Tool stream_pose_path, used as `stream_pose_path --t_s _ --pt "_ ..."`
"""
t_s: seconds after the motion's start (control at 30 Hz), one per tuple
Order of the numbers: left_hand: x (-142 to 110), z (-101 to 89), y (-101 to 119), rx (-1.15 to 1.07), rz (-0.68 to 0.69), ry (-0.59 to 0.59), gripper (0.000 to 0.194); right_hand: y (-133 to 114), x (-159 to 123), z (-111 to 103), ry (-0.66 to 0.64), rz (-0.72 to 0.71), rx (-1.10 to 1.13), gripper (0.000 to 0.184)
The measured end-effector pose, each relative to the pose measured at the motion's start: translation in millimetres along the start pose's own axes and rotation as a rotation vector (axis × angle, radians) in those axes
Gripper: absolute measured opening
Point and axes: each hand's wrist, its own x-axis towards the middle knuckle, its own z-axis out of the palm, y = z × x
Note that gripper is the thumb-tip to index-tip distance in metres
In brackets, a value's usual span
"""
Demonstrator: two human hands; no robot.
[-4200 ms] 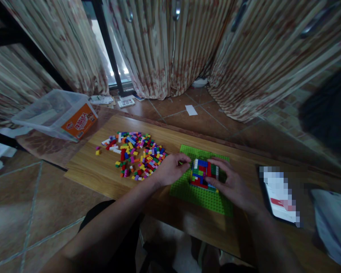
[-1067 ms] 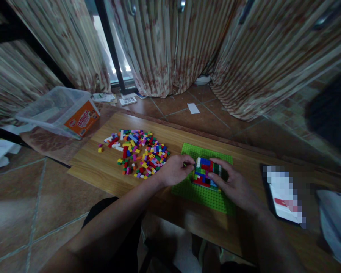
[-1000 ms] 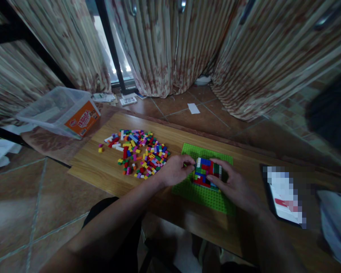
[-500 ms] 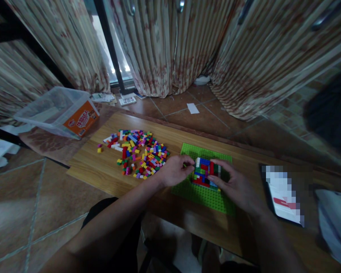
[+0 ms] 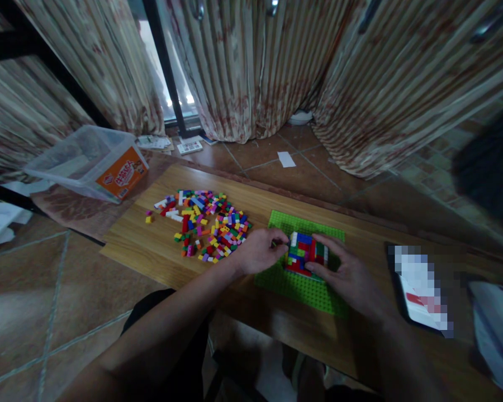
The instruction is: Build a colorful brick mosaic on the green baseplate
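Note:
A green studded baseplate lies on the wooden table. On it stands a small block of stacked bricks in red, blue, green and white. My left hand rests at the block's left side, fingers curled in a pinch; what it pinches is too small to make out. My right hand wraps round the block's right and near sides, fingertips pressing on its top. A heap of loose coloured bricks lies on the table left of the plate.
A clear plastic tub with an orange label sits tilted at the table's far left. A tablet or phone lies at the right, a pale cloth beyond it. Curtains hang behind, papers lie on the tiled floor.
Both hands have stayed at the brick block. The right fingers have shifted slightly over its top and near edge; the left hand has hardly moved.

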Motion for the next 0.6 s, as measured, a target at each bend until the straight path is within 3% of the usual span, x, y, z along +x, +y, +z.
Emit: stream_pose_path --t_s 0.2,0.47,0.6 --pt "0.3 0.1 -1.2 0.010 0.007 0.003 0.019 -0.5 -1.2 -1.6 -0.019 0.042 -0.003 0.062" --pt "-0.8 -1.5 1.3 0.006 0.005 0.004 0.018 -8.0 -1.2 -3.4 -0.048 0.119 -0.019 0.052" --pt "-0.9 -1.2 1.4 0.003 0.007 0.007 0.019 -5.8 -0.6 -2.9 -0.014 0.056 -0.014 0.049"
